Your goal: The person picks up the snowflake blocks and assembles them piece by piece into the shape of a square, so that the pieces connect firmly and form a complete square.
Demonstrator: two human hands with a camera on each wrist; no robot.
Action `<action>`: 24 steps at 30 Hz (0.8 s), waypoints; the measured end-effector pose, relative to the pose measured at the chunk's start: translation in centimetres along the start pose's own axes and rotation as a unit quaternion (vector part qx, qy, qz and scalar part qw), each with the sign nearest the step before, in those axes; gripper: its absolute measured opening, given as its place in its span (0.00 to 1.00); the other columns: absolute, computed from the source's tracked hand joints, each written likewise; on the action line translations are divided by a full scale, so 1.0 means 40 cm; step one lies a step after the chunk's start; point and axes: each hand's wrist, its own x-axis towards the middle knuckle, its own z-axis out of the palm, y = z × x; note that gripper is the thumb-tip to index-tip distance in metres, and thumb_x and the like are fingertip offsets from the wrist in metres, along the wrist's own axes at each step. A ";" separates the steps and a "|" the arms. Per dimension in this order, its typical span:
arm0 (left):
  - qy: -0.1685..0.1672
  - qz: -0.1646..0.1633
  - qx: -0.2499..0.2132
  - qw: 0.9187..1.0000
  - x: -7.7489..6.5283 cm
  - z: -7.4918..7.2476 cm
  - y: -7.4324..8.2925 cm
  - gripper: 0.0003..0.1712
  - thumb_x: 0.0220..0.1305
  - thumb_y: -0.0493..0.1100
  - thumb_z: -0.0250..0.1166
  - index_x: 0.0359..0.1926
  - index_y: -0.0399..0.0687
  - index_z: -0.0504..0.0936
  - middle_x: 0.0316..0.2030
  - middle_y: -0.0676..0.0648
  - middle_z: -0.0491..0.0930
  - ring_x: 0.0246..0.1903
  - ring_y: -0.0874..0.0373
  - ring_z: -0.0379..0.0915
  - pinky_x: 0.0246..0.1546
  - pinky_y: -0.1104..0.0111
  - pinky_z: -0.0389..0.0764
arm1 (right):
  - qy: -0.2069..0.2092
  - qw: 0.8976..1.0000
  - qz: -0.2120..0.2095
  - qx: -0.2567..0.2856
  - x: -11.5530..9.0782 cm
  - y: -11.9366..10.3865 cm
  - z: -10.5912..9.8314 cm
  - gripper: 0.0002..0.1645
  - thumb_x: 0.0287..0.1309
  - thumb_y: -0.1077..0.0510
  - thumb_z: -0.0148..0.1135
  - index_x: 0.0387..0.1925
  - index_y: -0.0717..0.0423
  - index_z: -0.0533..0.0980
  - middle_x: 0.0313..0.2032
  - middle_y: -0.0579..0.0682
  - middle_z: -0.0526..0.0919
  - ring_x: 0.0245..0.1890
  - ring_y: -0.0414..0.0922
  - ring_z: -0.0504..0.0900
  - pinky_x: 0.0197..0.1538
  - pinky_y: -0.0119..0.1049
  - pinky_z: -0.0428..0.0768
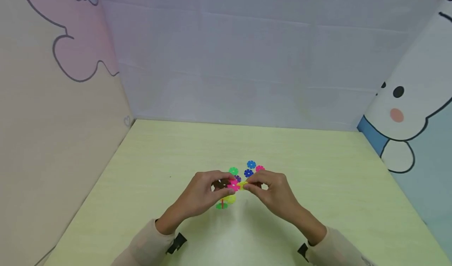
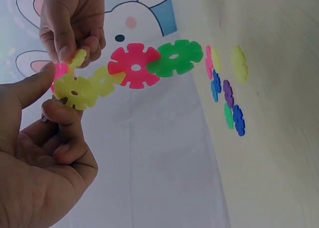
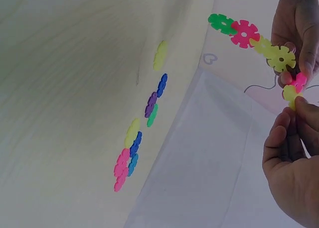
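My left hand (image 1: 203,191) pinches a chain of notched plastic snowflake discs between thumb and fingers. From it hang a green disc (image 2: 177,57), a pink disc (image 2: 135,66) and yellow discs (image 2: 75,92), slotted edge to edge. A dark brown disc (image 1: 220,183) shows between the fingers of that hand, next to another pink disc (image 1: 233,185). My right hand (image 1: 277,191) pinches a yellow disc (image 3: 290,94) against this pink disc's edge. Fingertips partly hide where the two meet, so I cannot tell how deep the slots sit.
Beyond the hands, loose discs lie flat on the pale wooden table (image 1: 169,148): blue (image 1: 251,164), pink (image 1: 260,168), green (image 1: 233,171), purple (image 3: 150,104) and yellow (image 3: 160,55). A white sheet (image 1: 219,62) stands behind the table, with cartoon-printed panels at both sides.
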 end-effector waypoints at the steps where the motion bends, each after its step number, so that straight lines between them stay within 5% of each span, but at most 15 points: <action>1: -0.003 -0.005 0.000 1.000 -0.003 -0.002 -0.001 0.13 0.66 0.44 0.73 0.50 0.49 0.88 0.40 0.55 0.89 0.33 0.69 0.81 0.35 0.72 0.83 | -0.011 1.000 0.010 0.011 0.000 0.002 0.000 0.04 0.56 0.62 0.76 0.35 0.51 0.89 0.29 0.41 0.87 0.28 0.33 0.75 0.29 0.27 0.77; 4: -0.011 -0.016 -0.002 1.000 -0.013 -0.008 -0.004 0.15 0.66 0.46 0.72 0.52 0.49 0.88 0.41 0.55 0.89 0.34 0.69 0.82 0.35 0.72 0.82 | -0.068 0.994 0.057 0.070 -0.002 0.017 -0.005 0.08 0.59 0.57 0.75 0.41 0.49 0.88 0.32 0.42 0.85 0.31 0.36 0.77 0.32 0.28 0.77; 7: -0.008 -0.018 -0.006 1.000 -0.022 -0.017 -0.003 0.15 0.66 0.46 0.73 0.52 0.50 0.88 0.41 0.56 0.89 0.33 0.69 0.81 0.35 0.71 0.83 | -0.129 0.975 0.121 0.137 0.000 0.047 -0.009 0.14 0.68 0.54 0.67 0.52 0.51 0.86 0.41 0.48 0.85 0.40 0.41 0.81 0.43 0.30 0.81; 10: 0.007 -0.011 -0.003 1.000 -0.030 -0.031 -0.002 0.15 0.64 0.45 0.74 0.51 0.51 0.88 0.40 0.57 0.88 0.32 0.68 0.81 0.35 0.70 0.83 | -0.165 0.962 0.162 0.146 0.009 0.087 0.008 0.18 0.75 0.51 0.58 0.57 0.52 0.83 0.47 0.50 0.86 0.46 0.46 0.82 0.50 0.34 0.82; 15: 0.017 -0.023 0.002 1.000 -0.044 -0.045 0.001 0.16 0.64 0.46 0.74 0.52 0.50 0.88 0.39 0.56 0.88 0.32 0.67 0.79 0.34 0.70 0.83 | -0.224 0.967 0.125 -0.018 0.013 0.139 0.090 0.14 0.69 0.46 0.64 0.41 0.51 0.86 0.35 0.42 0.81 0.35 0.40 0.77 0.37 0.30 0.77; 20: 0.025 -0.035 0.000 0.999 -0.053 -0.043 0.001 0.15 0.63 0.46 0.75 0.51 0.50 0.88 0.38 0.56 0.88 0.32 0.66 0.79 0.34 0.71 0.82 | -0.279 0.940 0.069 -0.186 0.015 0.126 0.146 0.18 0.60 0.45 0.74 0.35 0.56 0.87 0.45 0.51 0.84 0.44 0.44 0.81 0.43 0.34 0.84; 24: 0.024 -0.026 -0.004 0.999 -0.049 -0.041 0.007 0.15 0.63 0.45 0.75 0.51 0.50 0.88 0.39 0.55 0.89 0.33 0.67 0.80 0.35 0.71 0.83 | -0.275 0.938 0.090 -0.190 0.023 0.107 0.148 0.15 0.58 0.51 0.77 0.35 0.60 0.84 0.41 0.50 0.83 0.40 0.43 0.78 0.42 0.34 0.83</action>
